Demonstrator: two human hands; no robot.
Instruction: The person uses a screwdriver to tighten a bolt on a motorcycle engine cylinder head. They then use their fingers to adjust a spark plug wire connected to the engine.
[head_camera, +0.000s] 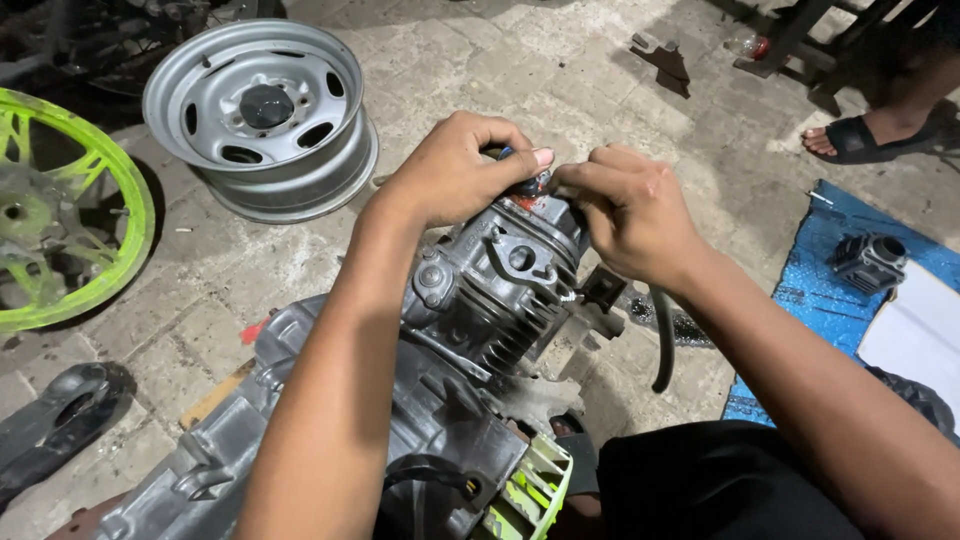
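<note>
Both hands are pinching a small part atop the engine's cylinder head (505, 265), left hand (455, 170) gripping it, right hand (625, 210) steadying, likely needing careful seating next.

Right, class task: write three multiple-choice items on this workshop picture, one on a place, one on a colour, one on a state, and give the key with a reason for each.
1. Where does the grey steel wheel lie?
A. On the paved floor, beyond the engine
B. On the blue mat
C. In the person's lap

2. What colour is the spoked wheel at the left edge?
A. Red
B. Bright green
C. White

3. How are the two hands placed?
A. Both flat on the floor
B. One holds the grey wheel
C. Both pinch a small part on top of the engine

Key:
1 A, the wheel rests on the floor past the engine.
2 B, its rim and spokes are lime green.
3 C, the left hand and right hand meet over a small part at the engine's top.
</note>
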